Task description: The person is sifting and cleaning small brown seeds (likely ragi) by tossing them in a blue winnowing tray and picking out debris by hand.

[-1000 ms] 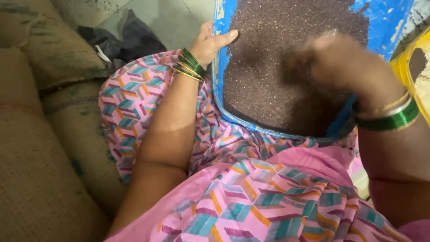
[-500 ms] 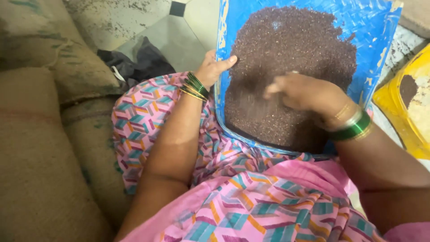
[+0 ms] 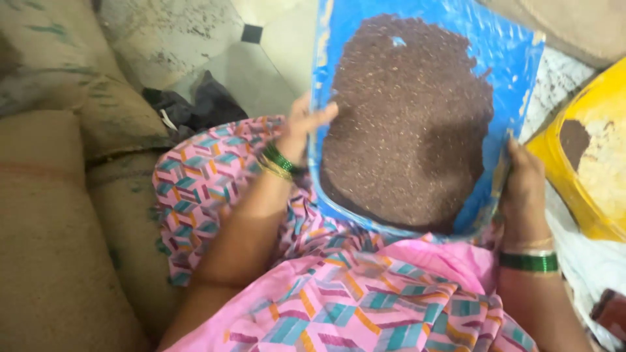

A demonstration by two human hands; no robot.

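On your far left the burlap sacks (image 3: pixel 59 215) lie stacked beside your knee, with a dark cloth (image 3: pixel 195 104) on the tiled floor (image 3: pixel 189 39) beyond them. Your left hand (image 3: pixel 306 127) clasps the near-left rim of the blue winnowing tray (image 3: pixel 508 72), thumb laid over the edge onto the inside, green and gold bangles (image 3: pixel 279 161) at the wrist; that hold matches the one a moment back. The change is further right: half a second ago your right hand lay in the middle of the dark grain (image 3: pixel 411 124), and now it has left the heap and your right hand (image 3: pixel 525 189) is closed around the tray's right rim, fingers wrapped over the edge. So the picking-through looks paused, and both hands now carry the tray. The tray rests over your lap, its long axis running away from you, the rounded end against your pink patterned garment (image 3: pixel 365 293) and the squarer far end pointing ahead and tilted slightly rightward. Grain covers most of it. At the far right sits a yellow tub (image 3: pixel 587 195).
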